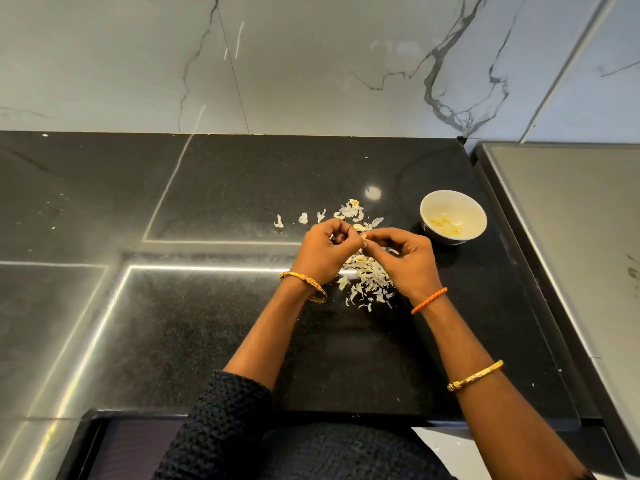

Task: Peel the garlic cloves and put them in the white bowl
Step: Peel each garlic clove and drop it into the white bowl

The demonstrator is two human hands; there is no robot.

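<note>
Several peeled cloves (445, 224) already sit in the white bowl (478, 216), right of centre — both hands, left hand (323, 251) and right hand (405, 259), pinch one garlic clove (363, 236) mid-peel above the skins (367, 278).

I see a home kitchen: a polished black stone countertop (207, 188) backed by a veined white marble wall (311, 64), garlic skins (367, 282) scattered on it.

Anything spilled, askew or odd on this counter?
Only peeling mess: garlic skins lie scattered over the black counter under and beyond both hands. The white bowl sits upright with peeled cloves inside. Nothing looks damaged.
</note>
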